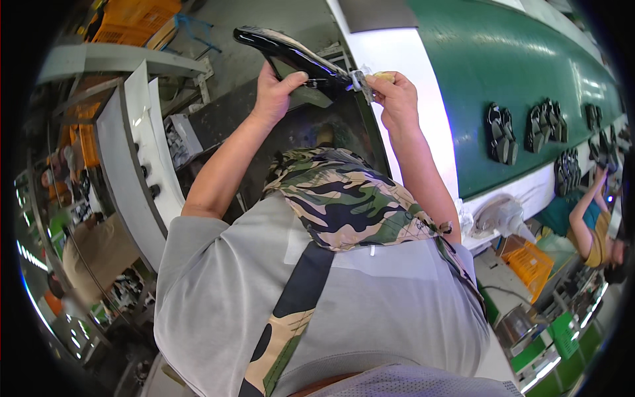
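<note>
My left hand (274,92) is closed on a glossy black shoe (297,56), with the thumb lying along its side. The shoe is tilted, one end pointing up and to the left. At its lower right end, my right hand (397,96) pinches a small crumpled, yellowish and translucent scrap (367,83). The scrap touches or nearly touches the shoe; which of the two I cannot tell. Its exact kind is unclear.
On my right runs a green conveyor belt (463,79) with a white edge, carrying several pairs of dark sandals (501,135). Farther along sits a co-worker (589,231). Orange crates (132,23) stand at the upper left, and a white-topped rack (149,139) is on my left.
</note>
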A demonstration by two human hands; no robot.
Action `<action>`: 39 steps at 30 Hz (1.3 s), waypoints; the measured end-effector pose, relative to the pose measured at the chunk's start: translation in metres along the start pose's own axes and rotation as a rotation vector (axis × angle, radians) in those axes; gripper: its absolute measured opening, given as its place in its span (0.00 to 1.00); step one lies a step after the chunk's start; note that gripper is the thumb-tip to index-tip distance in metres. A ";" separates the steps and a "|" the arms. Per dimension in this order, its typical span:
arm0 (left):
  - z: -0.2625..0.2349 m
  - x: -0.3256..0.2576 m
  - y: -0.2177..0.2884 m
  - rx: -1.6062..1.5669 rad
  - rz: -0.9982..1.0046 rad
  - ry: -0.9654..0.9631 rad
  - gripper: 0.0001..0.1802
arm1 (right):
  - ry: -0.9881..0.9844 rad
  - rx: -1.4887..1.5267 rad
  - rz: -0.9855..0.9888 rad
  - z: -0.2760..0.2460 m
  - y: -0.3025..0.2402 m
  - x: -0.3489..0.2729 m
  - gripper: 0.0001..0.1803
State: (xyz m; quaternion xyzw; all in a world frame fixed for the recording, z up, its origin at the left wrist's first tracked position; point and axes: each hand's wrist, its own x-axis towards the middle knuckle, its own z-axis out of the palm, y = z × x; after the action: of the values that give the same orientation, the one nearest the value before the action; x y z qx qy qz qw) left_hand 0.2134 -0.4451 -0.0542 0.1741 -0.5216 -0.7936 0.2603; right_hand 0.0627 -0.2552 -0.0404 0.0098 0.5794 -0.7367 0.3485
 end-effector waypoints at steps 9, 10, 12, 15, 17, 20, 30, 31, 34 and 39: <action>-0.024 -0.028 0.050 0.177 0.155 0.165 0.31 | -0.235 -0.002 0.100 0.048 0.004 0.008 0.10; -0.030 -0.035 0.062 0.162 0.157 0.212 0.29 | -0.252 0.020 0.110 0.051 0.008 0.010 0.10; -0.048 -0.048 0.085 0.157 0.177 0.290 0.28 | -0.305 0.038 0.132 0.060 0.013 0.011 0.09; -0.085 -0.070 0.128 0.105 0.221 0.476 0.24 | -0.291 0.029 0.194 0.072 0.019 0.011 0.09; -0.131 -0.091 0.159 0.190 0.179 0.663 0.25 | -0.296 0.012 0.238 0.080 0.023 0.011 0.08; -0.199 -0.138 0.221 0.272 0.169 0.853 0.29 | -0.355 0.004 0.259 0.086 0.029 0.007 0.08; -0.442 -0.399 0.268 0.403 -0.539 1.262 0.18 | -0.322 0.006 0.168 0.027 0.028 -0.011 0.05; -0.461 -0.439 0.284 0.545 -0.747 1.436 0.19 | -0.346 0.039 0.193 0.020 0.025 -0.016 0.05; -0.491 -0.389 0.313 1.194 -0.824 1.184 0.24 | -0.207 0.200 0.140 -0.022 0.011 -0.039 0.08; -0.354 -0.170 0.141 1.571 -0.529 0.951 0.31 | 0.022 0.117 0.011 -0.107 0.002 -0.069 0.10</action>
State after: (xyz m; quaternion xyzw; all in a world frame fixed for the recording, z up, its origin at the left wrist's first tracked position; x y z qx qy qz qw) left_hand 0.5766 -0.6506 -0.0635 0.7157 -0.6886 -0.0962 0.0659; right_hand 0.0739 -0.1285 -0.0485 0.0416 0.5390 -0.7673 0.3451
